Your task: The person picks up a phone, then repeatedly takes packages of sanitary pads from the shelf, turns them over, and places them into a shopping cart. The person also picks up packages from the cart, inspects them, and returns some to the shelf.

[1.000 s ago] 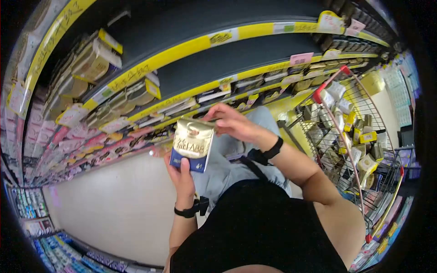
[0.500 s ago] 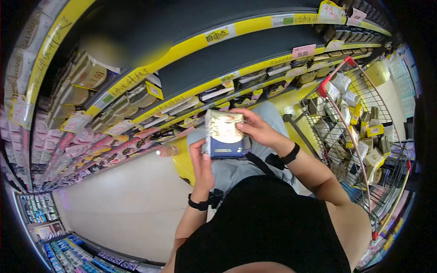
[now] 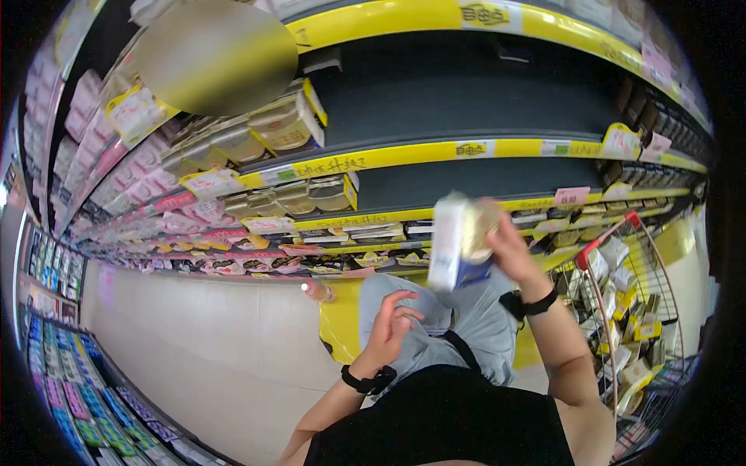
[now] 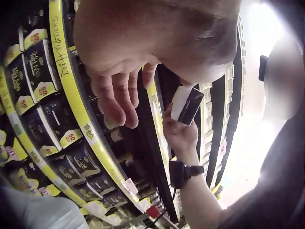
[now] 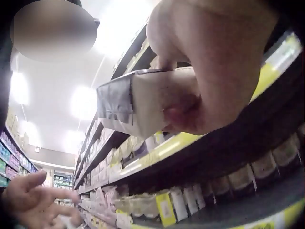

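The right hand (image 3: 513, 252) grips a gold, white and blue package (image 3: 460, 245) by its right side, held up in front of the shelves, its white side turned left. In the right wrist view the fingers pinch the package (image 5: 143, 100); the left wrist view shows it small in the right hand (image 4: 181, 136). Away from it, over the lap, the left hand (image 3: 386, 330) holds nothing, its fingers loosely bent. Gold packages (image 3: 284, 128) stand on the shelf at the upper left.
Dark shelves with yellow price strips (image 3: 404, 155) curve across the front. A wire cart (image 3: 602, 303) with red corners, loaded with packages, stands at the right. A bottle (image 3: 318, 291) stands on the floor near the knees. Blue and green goods (image 3: 78, 396) fill the lower left.
The left hand has let go of the package. The right hand has carried it to the right, and it has turned so that its side shows. The head view has shifted, showing more upper shelf.
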The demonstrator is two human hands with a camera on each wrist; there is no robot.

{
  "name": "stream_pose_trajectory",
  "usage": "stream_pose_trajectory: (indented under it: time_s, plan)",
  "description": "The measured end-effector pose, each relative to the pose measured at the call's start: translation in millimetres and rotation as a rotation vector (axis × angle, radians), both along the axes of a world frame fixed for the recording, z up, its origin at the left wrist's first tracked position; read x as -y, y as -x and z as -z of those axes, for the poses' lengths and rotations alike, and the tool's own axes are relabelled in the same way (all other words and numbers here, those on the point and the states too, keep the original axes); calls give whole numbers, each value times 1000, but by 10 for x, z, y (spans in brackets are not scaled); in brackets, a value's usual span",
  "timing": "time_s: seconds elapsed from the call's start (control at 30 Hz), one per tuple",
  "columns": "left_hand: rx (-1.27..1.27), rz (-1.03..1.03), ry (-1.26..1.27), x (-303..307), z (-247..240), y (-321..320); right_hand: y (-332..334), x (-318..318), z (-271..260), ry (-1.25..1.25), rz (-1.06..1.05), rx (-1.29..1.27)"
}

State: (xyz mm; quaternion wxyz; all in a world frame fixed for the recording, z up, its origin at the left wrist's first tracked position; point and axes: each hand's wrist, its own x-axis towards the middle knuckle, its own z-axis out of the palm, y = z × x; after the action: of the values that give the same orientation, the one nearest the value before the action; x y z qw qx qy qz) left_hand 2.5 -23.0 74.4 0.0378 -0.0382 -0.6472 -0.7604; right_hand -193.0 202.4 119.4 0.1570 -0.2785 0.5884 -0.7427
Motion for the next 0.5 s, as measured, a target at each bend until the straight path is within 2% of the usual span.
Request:
stream_pose_trajectory:
  time_s: [0.07,0.17,0.27,0.33,0.37,0.4,0.43,0.5]
  plan:
    - [8,8,63,-29,41,-43,209,5,-442,173,105,160]
    - [3,52,138,-61,146,-67,454,-20,-888,178,189,122]
    - [-10,75,190,-67,240,-67,495,53,-1114,104,79,-37]
    - [-6,79,213,-85,287,-91,522,110,-969,-1,-43,-140]
    - [5,84,221,-87,291,-103,462,165,-899,-115,-82,-158]
    - [18,88,225,-74,279,-102,453,230,-817,-272,-165,-336]
    - [36,91,227,-66,268,-112,365,336,-730,-360,-302,-293]
    - [39,110,290,-29,245,-140,359,504,-327,-675,-420,-476]
